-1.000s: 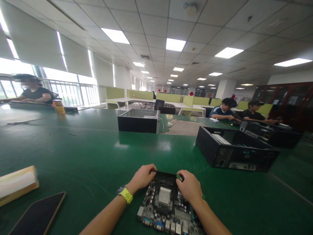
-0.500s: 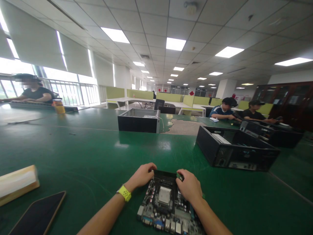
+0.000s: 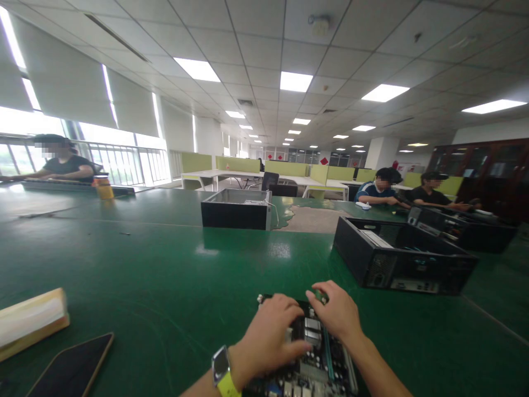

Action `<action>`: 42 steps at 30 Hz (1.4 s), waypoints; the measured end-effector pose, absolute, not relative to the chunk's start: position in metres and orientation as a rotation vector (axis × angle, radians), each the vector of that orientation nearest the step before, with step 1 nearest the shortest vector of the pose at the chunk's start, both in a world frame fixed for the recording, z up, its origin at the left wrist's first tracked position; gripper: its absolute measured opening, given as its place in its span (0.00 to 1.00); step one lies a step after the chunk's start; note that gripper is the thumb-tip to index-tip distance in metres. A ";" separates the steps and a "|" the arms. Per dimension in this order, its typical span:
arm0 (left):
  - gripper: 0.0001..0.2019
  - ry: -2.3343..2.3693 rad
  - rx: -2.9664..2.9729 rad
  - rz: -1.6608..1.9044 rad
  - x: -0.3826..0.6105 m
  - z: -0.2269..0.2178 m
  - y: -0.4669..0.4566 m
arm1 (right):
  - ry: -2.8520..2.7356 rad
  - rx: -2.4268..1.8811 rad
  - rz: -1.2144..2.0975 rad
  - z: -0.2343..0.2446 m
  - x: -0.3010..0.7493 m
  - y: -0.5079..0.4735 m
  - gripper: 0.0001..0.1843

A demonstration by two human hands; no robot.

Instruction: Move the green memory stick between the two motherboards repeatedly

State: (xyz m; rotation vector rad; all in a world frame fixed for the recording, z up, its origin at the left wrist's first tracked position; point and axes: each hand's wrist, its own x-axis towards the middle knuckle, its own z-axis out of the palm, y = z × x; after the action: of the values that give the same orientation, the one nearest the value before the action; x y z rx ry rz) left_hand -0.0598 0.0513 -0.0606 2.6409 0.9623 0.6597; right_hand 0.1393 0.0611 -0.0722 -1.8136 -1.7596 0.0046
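Observation:
A computer motherboard (image 3: 320, 358) lies flat on the green table (image 3: 165, 275) right in front of me. My left hand (image 3: 268, 339), with a watch on a yellow strap at the wrist, lies palm down over the board's middle, fingers curled onto the processor area. My right hand (image 3: 336, 314) rests on the board's far right corner, fingers bent down and pinching at a small green part there. What the fingertips grip is mostly hidden.
An open black computer case (image 3: 403, 259) sits to the right, another open case (image 3: 236, 208) farther back. A dark phone (image 3: 70, 369) and a wooden block (image 3: 31, 322) lie at the left. One person sits far left, two far right.
My left hand moved from the board's far left corner onto its middle, covering the processor. The view shifted slightly, so the board sits lower and more to the right.

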 end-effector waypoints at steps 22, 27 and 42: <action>0.19 1.157 2.624 0.383 -0.098 -0.088 0.063 | -1.404 -2.511 -0.031 0.006 0.358 0.156 0.22; 0.20 1.463 2.454 0.516 -0.158 -0.096 0.118 | -1.353 -2.489 -0.097 0.002 0.351 0.147 0.26; 0.20 1.512 2.745 0.961 -0.108 -0.008 0.136 | -1.827 -2.005 -0.263 -0.016 0.145 0.012 0.27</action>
State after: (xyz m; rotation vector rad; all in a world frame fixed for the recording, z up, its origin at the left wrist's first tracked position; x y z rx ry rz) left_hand -0.1078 0.1359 -0.0080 2.7454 1.5119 0.9607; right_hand 0.1452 0.0120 -0.0164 -2.0046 -1.8268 -0.2628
